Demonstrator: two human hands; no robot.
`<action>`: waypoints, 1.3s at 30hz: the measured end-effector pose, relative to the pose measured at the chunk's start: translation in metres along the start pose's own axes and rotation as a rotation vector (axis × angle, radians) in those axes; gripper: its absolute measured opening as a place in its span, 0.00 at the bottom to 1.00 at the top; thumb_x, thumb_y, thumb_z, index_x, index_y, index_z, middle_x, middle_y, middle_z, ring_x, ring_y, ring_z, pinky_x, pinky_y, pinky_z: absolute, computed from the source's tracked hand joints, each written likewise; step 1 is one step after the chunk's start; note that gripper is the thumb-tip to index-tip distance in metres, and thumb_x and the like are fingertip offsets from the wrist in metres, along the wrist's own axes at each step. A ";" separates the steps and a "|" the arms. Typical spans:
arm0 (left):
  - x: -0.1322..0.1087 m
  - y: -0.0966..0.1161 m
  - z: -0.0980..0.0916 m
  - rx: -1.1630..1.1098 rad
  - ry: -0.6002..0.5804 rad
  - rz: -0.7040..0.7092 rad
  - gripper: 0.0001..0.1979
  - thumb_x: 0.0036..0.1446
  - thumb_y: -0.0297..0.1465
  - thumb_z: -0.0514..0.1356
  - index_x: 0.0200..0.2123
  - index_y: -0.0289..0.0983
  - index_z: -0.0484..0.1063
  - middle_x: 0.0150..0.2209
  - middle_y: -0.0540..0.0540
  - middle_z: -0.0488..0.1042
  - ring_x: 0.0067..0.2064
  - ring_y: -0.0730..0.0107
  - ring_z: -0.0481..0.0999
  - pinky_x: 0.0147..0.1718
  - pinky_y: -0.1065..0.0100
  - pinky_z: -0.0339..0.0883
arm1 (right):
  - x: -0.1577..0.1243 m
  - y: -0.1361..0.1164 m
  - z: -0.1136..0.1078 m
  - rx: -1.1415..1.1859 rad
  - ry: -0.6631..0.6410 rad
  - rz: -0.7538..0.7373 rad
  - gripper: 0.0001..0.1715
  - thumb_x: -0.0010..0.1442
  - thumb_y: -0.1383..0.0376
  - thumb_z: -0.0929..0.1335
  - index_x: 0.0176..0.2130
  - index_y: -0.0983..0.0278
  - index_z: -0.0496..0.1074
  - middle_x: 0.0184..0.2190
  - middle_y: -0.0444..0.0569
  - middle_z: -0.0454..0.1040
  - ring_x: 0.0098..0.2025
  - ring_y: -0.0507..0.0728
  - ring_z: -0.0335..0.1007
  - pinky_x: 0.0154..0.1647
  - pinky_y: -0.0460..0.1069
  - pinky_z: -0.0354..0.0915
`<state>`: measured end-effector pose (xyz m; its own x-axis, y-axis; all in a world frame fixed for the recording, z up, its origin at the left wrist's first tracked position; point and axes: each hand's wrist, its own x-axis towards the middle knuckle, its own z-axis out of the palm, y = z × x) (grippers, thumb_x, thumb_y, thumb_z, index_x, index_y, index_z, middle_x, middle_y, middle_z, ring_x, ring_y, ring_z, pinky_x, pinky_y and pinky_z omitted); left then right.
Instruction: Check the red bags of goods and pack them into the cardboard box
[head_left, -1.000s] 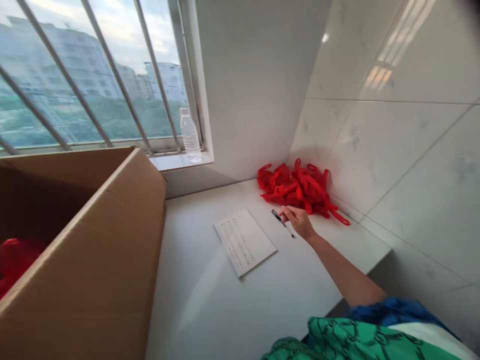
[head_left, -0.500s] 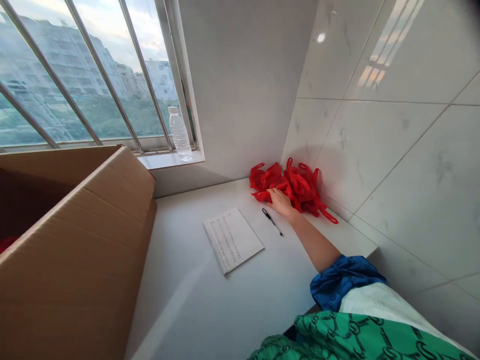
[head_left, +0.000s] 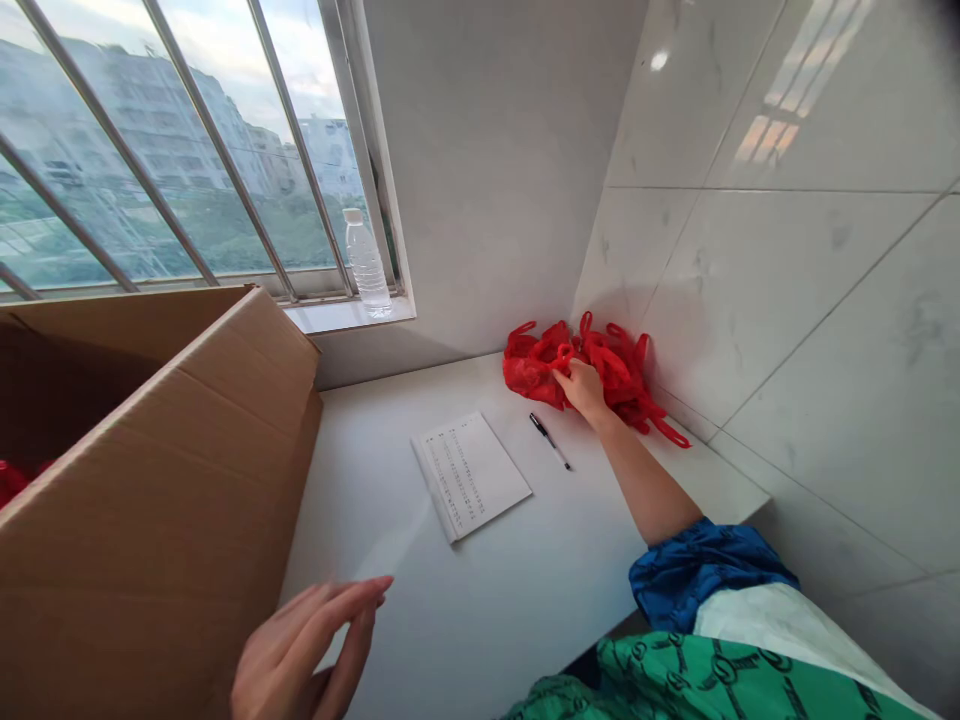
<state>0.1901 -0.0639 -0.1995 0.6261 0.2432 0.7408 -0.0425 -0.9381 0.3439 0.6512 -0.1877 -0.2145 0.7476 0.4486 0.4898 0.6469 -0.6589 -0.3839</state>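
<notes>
The right hand (head_left: 583, 390) has its grip clenched on a heap of red plastic loops (head_left: 532, 365) lying on the worktop (head_left: 480, 620) beyond the printed sheet (head_left: 471, 476); the left hand (head_left: 307, 645), grip released and open, hovers on the sheet's near side.

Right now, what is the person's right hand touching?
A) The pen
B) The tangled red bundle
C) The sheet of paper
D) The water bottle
B. The right hand is closed on the tangled red bundle, while the pen lies apart from it.
</notes>
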 end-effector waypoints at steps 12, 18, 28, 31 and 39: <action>0.028 -0.058 0.099 -0.404 -0.057 -0.616 0.18 0.63 0.41 0.58 0.54 0.41 0.66 0.52 0.42 0.72 0.46 0.64 0.76 0.37 0.67 0.73 | -0.044 -0.087 0.017 0.690 -0.306 -0.298 0.21 0.60 0.48 0.68 0.33 0.63 0.75 0.29 0.46 0.77 0.29 0.55 0.70 0.32 0.48 0.65; 0.029 -0.083 0.121 -0.258 -0.040 -0.618 0.26 0.61 0.40 0.59 0.60 0.41 0.61 0.58 0.38 0.63 0.56 0.57 0.70 0.48 0.58 0.70 | -0.084 -0.086 0.040 0.797 -0.463 -0.229 0.21 0.62 0.50 0.67 0.47 0.61 0.74 0.49 0.52 0.76 0.41 0.56 0.74 0.42 0.52 0.70; 0.036 -0.097 0.155 -0.398 -0.134 -0.689 0.13 0.59 0.40 0.59 0.29 0.37 0.75 0.26 0.50 0.72 0.29 0.68 0.67 0.32 0.69 0.60 | -0.107 -0.068 0.025 0.719 -0.811 -0.396 0.22 0.58 0.50 0.72 0.46 0.62 0.75 0.43 0.50 0.76 0.42 0.59 0.73 0.43 0.51 0.67; 0.034 -0.100 0.156 -0.467 -0.046 -0.752 0.16 0.60 0.43 0.58 0.28 0.37 0.72 0.26 0.51 0.71 0.30 0.69 0.67 0.32 0.70 0.60 | -0.111 -0.070 0.040 0.729 -0.685 -0.293 0.18 0.63 0.51 0.68 0.40 0.63 0.75 0.35 0.48 0.77 0.36 0.58 0.72 0.39 0.51 0.66; 0.035 -0.100 0.151 -0.647 0.128 -0.871 0.18 0.58 0.46 0.60 0.31 0.36 0.72 0.24 0.51 0.68 0.25 0.73 0.65 0.27 0.72 0.63 | -0.118 -0.080 0.051 1.198 -0.765 0.073 0.24 0.59 0.50 0.70 0.48 0.63 0.75 0.42 0.49 0.79 0.44 0.60 0.75 0.46 0.53 0.70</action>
<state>0.3333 0.0008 -0.2952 0.5561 0.8196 0.1377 -0.0485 -0.1333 0.9899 0.5186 -0.1572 -0.2818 0.4303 0.9012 0.0522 0.0498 0.0340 -0.9982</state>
